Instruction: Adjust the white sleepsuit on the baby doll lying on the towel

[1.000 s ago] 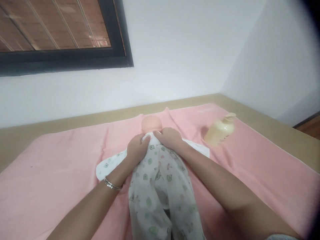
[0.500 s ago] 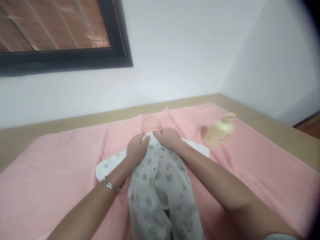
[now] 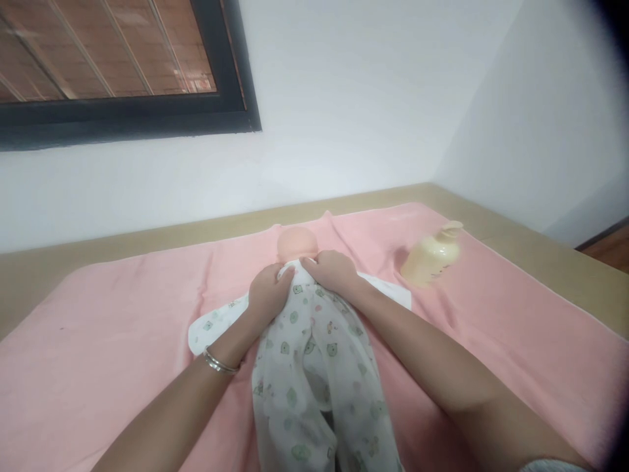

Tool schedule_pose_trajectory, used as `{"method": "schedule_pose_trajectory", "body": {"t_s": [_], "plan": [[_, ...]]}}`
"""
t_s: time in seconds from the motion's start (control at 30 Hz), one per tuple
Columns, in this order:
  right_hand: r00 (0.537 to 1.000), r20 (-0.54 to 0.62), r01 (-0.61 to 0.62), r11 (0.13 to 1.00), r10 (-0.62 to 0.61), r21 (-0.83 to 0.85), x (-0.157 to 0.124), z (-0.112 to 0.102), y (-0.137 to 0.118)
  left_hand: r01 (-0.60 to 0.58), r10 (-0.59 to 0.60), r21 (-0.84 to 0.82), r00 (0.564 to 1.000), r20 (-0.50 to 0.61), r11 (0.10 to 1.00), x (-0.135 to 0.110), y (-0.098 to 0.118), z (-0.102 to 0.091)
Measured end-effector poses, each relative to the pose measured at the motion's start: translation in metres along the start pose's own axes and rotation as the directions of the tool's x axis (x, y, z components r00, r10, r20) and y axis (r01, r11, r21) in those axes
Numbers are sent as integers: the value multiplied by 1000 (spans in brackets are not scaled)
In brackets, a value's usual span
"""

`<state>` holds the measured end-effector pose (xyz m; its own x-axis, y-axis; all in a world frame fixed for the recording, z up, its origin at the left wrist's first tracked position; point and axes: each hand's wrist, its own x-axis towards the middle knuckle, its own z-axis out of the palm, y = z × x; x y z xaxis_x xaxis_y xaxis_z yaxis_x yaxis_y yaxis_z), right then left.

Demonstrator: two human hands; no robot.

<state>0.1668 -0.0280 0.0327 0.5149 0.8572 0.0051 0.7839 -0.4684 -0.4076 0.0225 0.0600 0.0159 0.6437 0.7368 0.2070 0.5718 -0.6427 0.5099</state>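
Observation:
A doll lies on its back on a pink cloth, with only the top of its head bare. White baby clothes printed with small green figures cover its body, the sleeves spread to both sides and the legs toward me. My left hand grips the garment's neckline from the left, thumb on top. From the right, my right hand grips the same neckline, thumb also on top. The fingers under the cloth are hidden.
At the right on the cloth lies a pale yellow bottle, tipped over. Behind the tan surface rises a white wall with a dark-framed window at upper left.

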Motion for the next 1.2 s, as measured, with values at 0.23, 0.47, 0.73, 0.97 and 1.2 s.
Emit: {"method": "schedule_pose_trajectory", "body": {"t_s": [0.23, 0.47, 0.73, 0.97, 1.2], "plan": [[1000, 1, 6, 1000, -6, -15, 4, -1, 1, -14, 14, 1, 1000, 0, 1000, 0, 0, 0], [987, -58, 134, 967, -149, -217, -29, -5, -17, -50, 52, -23, 994, 98, 998, 1, 7, -11], [991, 67, 126, 987, -119, -96, -19, -10, -9, -102, 108, 82, 992, -72, 991, -6, 7, -7], [993, 103, 63, 996, -56, -70, -1, -6, -5, -51, 55, 64, 996, -71, 997, -3, 3, 2], [994, 94, 63, 995, -55, -78, -8, 0, -10, 91, -91, 76, 996, 5, 993, -10, 11, -6]]}}
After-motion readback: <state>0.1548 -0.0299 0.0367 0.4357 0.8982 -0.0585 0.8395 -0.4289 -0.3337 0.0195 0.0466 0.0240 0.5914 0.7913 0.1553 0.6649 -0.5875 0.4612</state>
